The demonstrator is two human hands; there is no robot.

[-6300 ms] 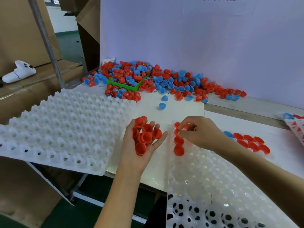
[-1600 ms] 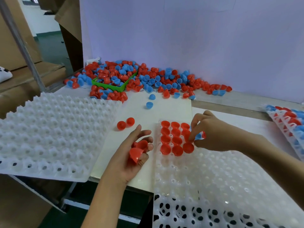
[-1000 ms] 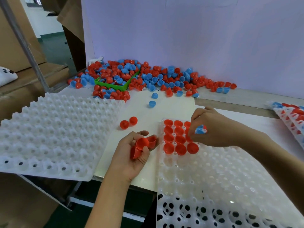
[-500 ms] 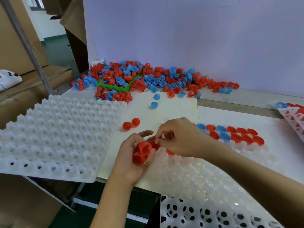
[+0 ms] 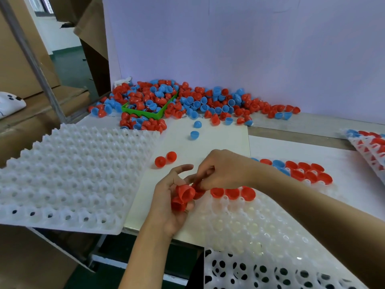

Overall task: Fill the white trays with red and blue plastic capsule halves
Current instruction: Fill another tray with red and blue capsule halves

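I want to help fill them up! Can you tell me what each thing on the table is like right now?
left hand: cupped, holding a few red halves
right hand: pinching a red half from the left hand
near tray: partly filled at its far end
left tray: no halves in it
green tray: buried in the capsule pile
two red halves: loose on the table
two blue halves: loose on the table

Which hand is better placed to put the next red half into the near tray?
Right hand: it pinches at the red plastic capsule halves cupped in the left hand, beside the white dimpled plastic tray.
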